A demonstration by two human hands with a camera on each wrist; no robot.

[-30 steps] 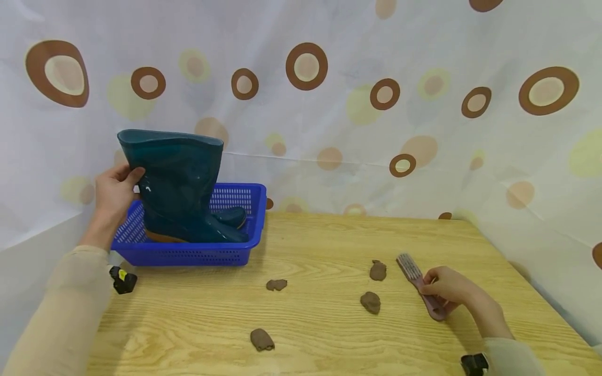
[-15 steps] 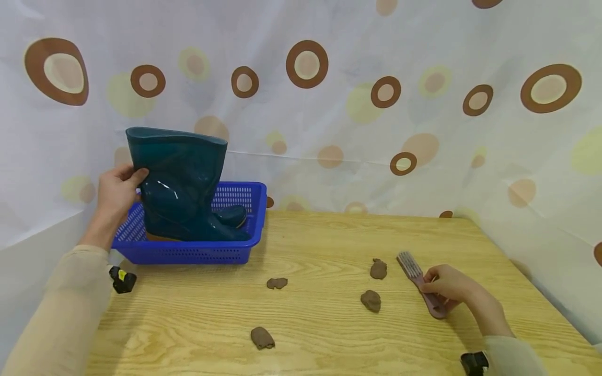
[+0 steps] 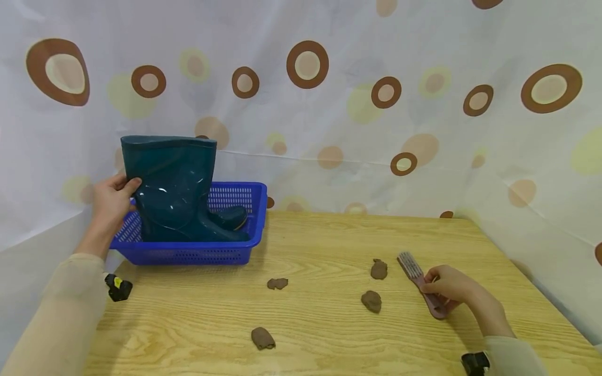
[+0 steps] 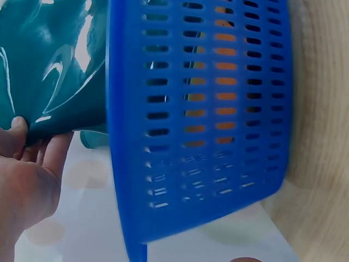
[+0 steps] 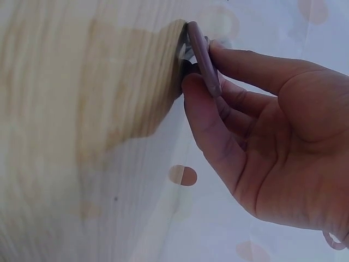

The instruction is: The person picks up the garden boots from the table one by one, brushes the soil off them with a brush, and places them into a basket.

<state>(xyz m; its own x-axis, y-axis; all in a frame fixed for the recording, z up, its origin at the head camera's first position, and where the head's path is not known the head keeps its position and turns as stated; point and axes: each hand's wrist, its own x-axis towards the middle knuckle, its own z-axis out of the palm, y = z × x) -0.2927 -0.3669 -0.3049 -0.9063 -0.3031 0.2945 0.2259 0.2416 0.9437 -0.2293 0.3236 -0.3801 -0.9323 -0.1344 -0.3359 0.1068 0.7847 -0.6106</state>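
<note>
A dark green rubber boot [image 3: 174, 188] stands upright in a blue plastic basket [image 3: 188, 255] at the left. My left hand [image 3: 110, 206] pinches the back of its shaft, thumb on the near side; the left wrist view shows the same grip on the glossy boot [image 4: 60, 71]. Behind it in the basket the toe of a second boot [image 3: 231, 216] shows; the rest is hidden. At the right, my right hand [image 3: 453, 287] holds a mauve scrub brush [image 3: 418, 279] by its handle, low over the table, bristles facing up. In the right wrist view thumb and fingers pinch the handle [image 5: 203, 60].
Several brown clay-like lumps lie on the wooden table [image 3: 320, 240]: one lump [image 3: 263, 338] near the front, a lump [image 3: 277, 283] mid-table, and two near the brush, a lump [image 3: 379, 269] and another lump [image 3: 371, 302]. A patterned sheet [image 3: 329, 120] hangs behind.
The boot first shifts slightly right and up, then comes down and left into the basket with my left hand. My right hand and the brush stay put.
</note>
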